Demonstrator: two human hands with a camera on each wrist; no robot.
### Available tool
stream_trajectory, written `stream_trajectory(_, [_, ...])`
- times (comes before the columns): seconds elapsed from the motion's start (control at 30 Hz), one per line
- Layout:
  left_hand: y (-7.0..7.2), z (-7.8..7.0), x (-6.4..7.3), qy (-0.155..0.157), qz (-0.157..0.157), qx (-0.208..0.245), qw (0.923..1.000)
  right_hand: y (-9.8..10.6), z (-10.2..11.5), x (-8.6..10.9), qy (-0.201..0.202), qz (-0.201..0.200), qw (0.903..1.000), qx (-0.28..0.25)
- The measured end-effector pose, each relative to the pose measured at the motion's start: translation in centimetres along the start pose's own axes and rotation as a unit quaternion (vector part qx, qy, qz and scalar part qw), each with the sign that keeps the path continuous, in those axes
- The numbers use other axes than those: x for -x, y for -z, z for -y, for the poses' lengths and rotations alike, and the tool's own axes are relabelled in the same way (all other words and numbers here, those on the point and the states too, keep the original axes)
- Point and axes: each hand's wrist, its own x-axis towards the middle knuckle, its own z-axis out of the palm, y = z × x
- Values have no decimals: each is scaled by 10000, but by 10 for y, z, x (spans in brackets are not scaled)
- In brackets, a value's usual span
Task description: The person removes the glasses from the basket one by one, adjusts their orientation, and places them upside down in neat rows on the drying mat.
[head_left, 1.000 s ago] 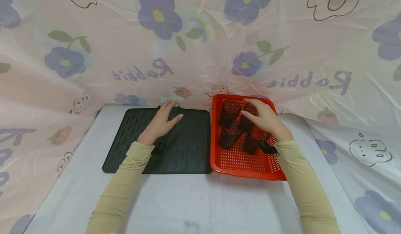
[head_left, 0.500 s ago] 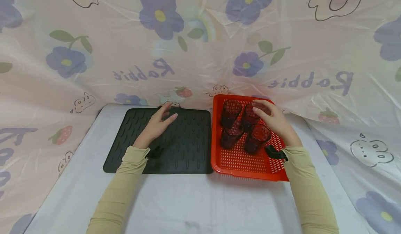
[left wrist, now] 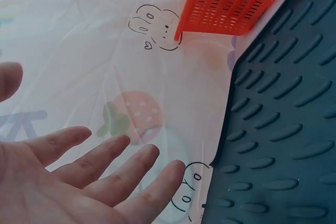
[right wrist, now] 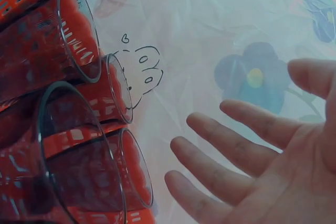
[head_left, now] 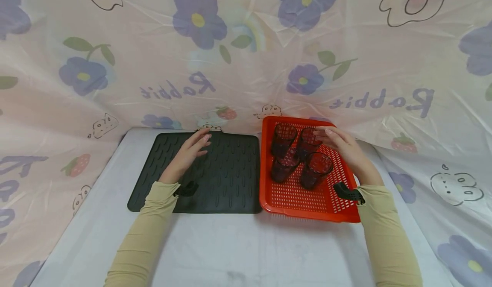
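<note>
Several dark tinted drinking glasses stand upright, grouped in the back and middle of a red plastic basket. My right hand hovers over the basket's right side, fingers extended and holding nothing; its fingertips overlap the back right glass in the head view. In the right wrist view the glass rims lie left of the spread fingers. Above the dark ridged mat is my left hand, its fingers loosely spread with nothing in them, as the left wrist view also shows.
Mat and basket lie side by side on a white-covered table, the basket to the right. A printed curtain with flowers and rabbits hangs behind and at both sides. Each wrist wears a black strap.
My right hand has drawn back to the right, away from the glasses. My left hand has shifted slightly left and nearer over the mat. The glasses, basket and mat stay put.
</note>
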Motion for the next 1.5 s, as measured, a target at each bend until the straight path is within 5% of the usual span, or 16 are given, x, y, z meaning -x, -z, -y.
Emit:
stream_trajectory(0.53, [8,2,4,170,120,756,9969,9,-11,24,-222,60,9984,517])
stream_trajectory(0.87, [12,10,10,-71,224,857,9960,12,-25,30,-224,132,9993,285])
stream_trajectory(1.5, [13,18,16,106,228,1311,9910,5,-43,23,-764,458,9960,50])
